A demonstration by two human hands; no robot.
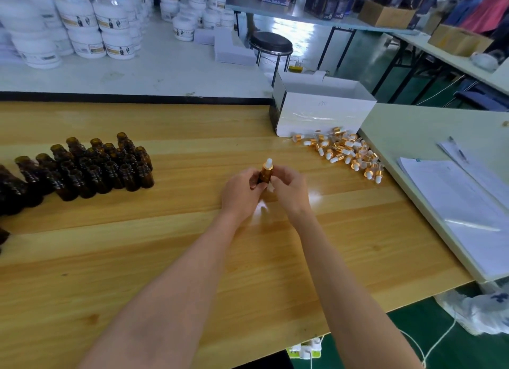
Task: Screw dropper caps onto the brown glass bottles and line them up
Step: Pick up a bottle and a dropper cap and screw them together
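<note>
A small brown glass bottle [265, 175] stands upright at the middle of the wooden table [165, 244], with a gold dropper cap with a white bulb [268, 164] on its neck. My left hand [242, 191] grips the bottle's body from the left. My right hand [289, 189] holds it from the right, fingers curled near the cap. Several open brown bottles [91, 167] stand in rows at the left. A pile of loose gold and white dropper caps [344, 151] lies at the right.
A white open box [322, 109] stands behind the cap pile. Stacked papers [462, 203] lie on a grey table to the right. White jars [82, 24] crowd the far table; a black stool [271, 45] stands beyond it.
</note>
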